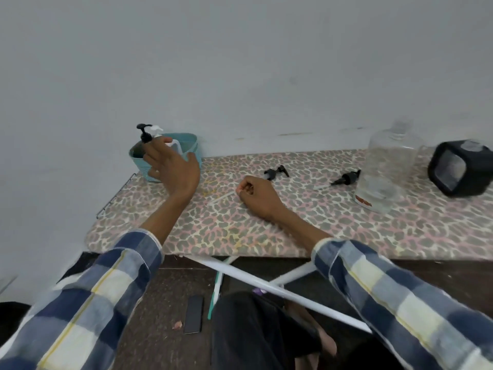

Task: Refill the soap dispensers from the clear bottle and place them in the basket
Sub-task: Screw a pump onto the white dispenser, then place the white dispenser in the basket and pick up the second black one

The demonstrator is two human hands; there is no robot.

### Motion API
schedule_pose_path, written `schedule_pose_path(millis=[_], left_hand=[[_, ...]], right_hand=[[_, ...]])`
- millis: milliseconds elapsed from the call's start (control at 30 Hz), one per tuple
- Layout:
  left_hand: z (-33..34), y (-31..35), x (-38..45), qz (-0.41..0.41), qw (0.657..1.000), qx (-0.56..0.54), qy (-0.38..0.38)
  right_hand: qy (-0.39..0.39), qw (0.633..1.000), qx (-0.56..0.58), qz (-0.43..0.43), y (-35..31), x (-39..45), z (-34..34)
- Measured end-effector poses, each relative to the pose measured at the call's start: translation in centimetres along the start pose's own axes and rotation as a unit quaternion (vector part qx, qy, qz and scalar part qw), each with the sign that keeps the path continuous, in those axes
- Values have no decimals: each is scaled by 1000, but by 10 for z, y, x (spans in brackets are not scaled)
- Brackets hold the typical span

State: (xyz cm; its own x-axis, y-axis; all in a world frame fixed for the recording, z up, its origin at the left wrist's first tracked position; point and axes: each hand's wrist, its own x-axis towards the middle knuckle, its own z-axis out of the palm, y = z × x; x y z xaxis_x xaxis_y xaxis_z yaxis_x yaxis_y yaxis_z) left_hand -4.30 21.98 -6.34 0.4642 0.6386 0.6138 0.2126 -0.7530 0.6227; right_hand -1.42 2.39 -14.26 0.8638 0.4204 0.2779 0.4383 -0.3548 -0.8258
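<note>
A teal basket (192, 146) stands at the board's far left corner, with a black-pump dispenser (145, 132) and a white-pump dispenser (157, 129) upright inside it. My left hand (172, 165) hovers in front of the basket with its fingers spread around the white dispenser's shoulder, not closed on it. My right hand (257, 193) rests on the board, fingers curled on the thin clear tube (221, 198) of a loose black pump head (276, 172). A second loose pump (346, 177) lies to the right. The large clear bottle (386, 166) stands uncapped beyond it.
The work surface is an ironing board (293, 225) with a leopard-print cover, set against a grey wall. A black square container (458, 169) lies on its side at the far right. Below are white board legs (266, 287) and a dark phone (193, 313) on the floor.
</note>
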Motion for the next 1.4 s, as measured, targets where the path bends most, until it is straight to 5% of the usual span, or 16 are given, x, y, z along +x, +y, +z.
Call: schedule_pose_path(millis=[333,667,1167,1400], left_hand=[[-8,76,-87,104,983,-111,-107],[8,131,-151,176,948,-150,-217],[27,217,-207,273,904,-128,-304],[26,238,-220,247,910,-122,-310]], right_hand=[[19,978,-163,-130,-17,-49,-78],[216,927,-244,-185,-22,-116,-181],[457,864,-204,-57,41,-170,-301],[475,829,-247,162,95,-158,-342]])
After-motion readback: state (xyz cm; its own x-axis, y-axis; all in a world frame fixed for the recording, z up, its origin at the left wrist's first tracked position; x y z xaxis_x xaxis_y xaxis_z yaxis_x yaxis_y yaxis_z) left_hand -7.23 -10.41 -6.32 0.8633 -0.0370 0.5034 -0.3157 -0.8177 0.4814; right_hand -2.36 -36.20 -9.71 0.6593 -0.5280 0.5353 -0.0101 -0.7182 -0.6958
